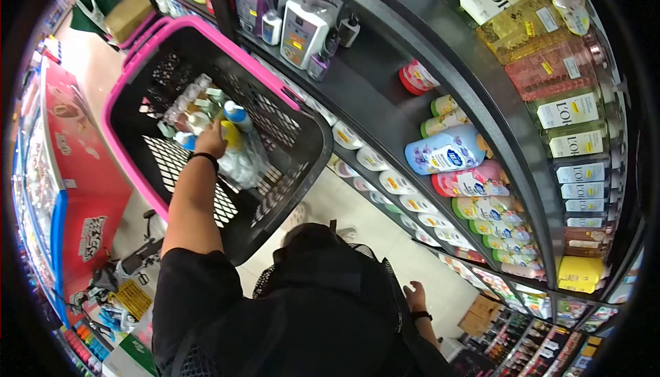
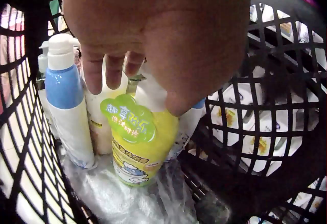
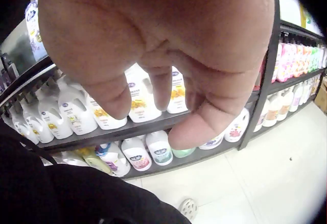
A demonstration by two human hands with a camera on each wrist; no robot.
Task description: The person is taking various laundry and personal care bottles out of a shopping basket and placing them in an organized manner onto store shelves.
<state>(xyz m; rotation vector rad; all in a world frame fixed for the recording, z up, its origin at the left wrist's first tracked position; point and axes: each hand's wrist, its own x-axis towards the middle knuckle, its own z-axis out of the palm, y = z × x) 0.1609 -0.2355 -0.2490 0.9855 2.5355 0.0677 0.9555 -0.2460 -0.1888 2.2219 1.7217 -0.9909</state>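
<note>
My left hand (image 1: 212, 140) reaches down into a black shopping basket (image 1: 313, 145) with a pink rim. In the left wrist view its thumb and fingers close around the white top of a yellow bottle (image 2: 143, 145), which stands upright with a green cloud-shaped label. A blue and white pump bottle (image 2: 66, 101) stands beside it, and a crumpled clear plastic bag (image 2: 122, 198) lies around the bases. More bottles behind are partly hidden by the fingers. My right hand (image 1: 416, 296) hangs at my side, fingers loosely bent and holding nothing.
Shelves on the right carry blue (image 1: 447, 150) and pink bottles (image 1: 471, 182), with white jugs (image 3: 71, 110) lower down. A red display case (image 1: 86, 178) stands at the left. Pale floor tiles (image 3: 260, 168) show below the shelves.
</note>
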